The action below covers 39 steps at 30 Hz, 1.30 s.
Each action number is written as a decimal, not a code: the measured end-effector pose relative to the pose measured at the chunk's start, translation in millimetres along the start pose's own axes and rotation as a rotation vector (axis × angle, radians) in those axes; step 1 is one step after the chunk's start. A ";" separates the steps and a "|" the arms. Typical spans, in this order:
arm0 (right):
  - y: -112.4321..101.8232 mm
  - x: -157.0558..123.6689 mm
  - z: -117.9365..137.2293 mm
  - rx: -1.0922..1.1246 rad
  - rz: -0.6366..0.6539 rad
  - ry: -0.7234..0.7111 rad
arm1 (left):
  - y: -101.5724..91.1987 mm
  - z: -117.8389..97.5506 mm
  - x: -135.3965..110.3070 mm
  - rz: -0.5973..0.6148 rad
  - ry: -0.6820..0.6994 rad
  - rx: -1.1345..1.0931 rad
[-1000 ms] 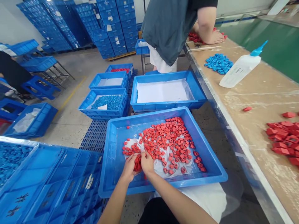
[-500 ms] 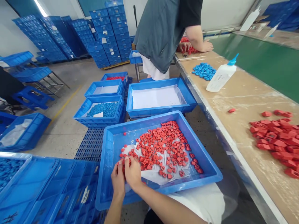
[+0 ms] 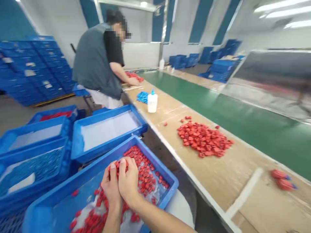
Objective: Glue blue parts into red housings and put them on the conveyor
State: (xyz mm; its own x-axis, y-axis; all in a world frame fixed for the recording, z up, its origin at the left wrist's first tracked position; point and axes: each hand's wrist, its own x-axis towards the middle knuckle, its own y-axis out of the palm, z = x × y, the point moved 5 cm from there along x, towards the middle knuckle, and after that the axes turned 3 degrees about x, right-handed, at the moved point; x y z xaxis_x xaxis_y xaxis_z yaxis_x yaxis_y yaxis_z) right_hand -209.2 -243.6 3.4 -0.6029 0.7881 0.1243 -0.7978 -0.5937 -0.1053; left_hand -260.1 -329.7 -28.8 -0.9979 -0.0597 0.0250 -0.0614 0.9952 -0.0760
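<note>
Both our hands (image 3: pixel 128 181), cupped together, clasp red pieces (image 3: pixel 118 165) over a blue tray (image 3: pixel 58 207) beside the table (image 3: pixel 218 178).

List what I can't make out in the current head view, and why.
Head view:
- How many red pieces are held: the left hand and right hand cover them.
- The nearest blue tray's near left corner: cut off by the bottom edge.
- The white bottle's label: too small and blurred.

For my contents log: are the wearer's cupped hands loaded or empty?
Loaded: red pieces show between the left hand and right hand, above the blue tray. How many, I cannot tell.
</note>
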 end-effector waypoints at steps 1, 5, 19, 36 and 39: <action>-29.0 23.3 6.9 0.003 -0.088 -0.038 | 39.1 -17.1 -3.7 0.093 0.042 -0.022; -168.8 106.6 10.5 -0.023 -0.487 -0.120 | 210.2 -77.3 -53.4 0.520 0.264 -0.064; -386.2 213.0 -76.1 -0.373 -0.907 -0.187 | 457.4 -90.6 -155.5 0.972 0.908 0.236; -149.4 -1.7 -45.0 -0.380 0.379 -0.378 | 66.9 41.1 -35.7 0.268 0.294 0.936; -82.5 -86.9 -92.2 -0.555 0.898 -0.253 | -102.0 89.3 -29.3 0.068 -0.032 1.043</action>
State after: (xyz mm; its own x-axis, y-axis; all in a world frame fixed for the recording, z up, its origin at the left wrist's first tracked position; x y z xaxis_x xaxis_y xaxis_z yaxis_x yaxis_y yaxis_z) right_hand -90.1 -248.1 -89.7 -0.9996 0.0082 -0.0275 0.0128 -0.7302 -0.6831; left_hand -226.4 -436.4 -110.8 -0.9990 -0.0236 -0.0367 0.0227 0.4367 -0.8993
